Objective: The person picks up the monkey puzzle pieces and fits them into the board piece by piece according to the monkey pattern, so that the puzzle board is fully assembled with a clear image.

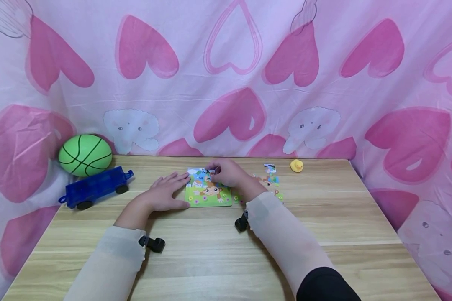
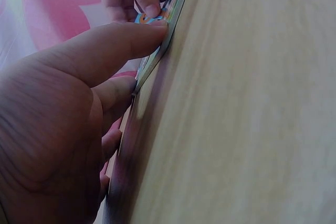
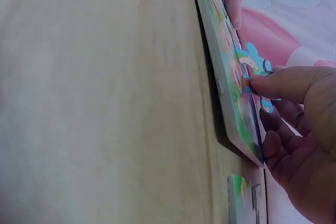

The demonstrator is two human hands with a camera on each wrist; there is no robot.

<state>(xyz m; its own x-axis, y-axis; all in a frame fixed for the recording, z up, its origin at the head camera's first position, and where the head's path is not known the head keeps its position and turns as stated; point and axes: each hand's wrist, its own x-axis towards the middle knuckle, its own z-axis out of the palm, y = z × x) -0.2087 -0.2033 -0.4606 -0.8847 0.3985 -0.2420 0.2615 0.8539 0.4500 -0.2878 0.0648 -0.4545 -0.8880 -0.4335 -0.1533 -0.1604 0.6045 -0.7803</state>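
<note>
A flat jigsaw puzzle board (image 1: 211, 200) with a cartoon monkey on green grass lies on the wooden table. My left hand (image 1: 167, 192) rests along its left side, fingers spread and fairly straight, thumb at the near left corner. Over the upper right part of the picture, my right hand (image 1: 231, 173) pinches a blue puzzle piece (image 3: 254, 59) between thumb and fingers. In the right wrist view that piece stands tilted up against the board's face. Right of the board lie several loose puzzle pieces (image 1: 270, 168), partly hidden behind my right wrist.
A yellow rubber duck (image 1: 296, 166) sits near the table's back edge. At the left stand a green ball (image 1: 85, 155) with black lines and a blue toy wagon (image 1: 96, 187) with black wheels. A pink heart-patterned curtain (image 1: 229, 113) hangs behind the wooden table (image 1: 196, 259).
</note>
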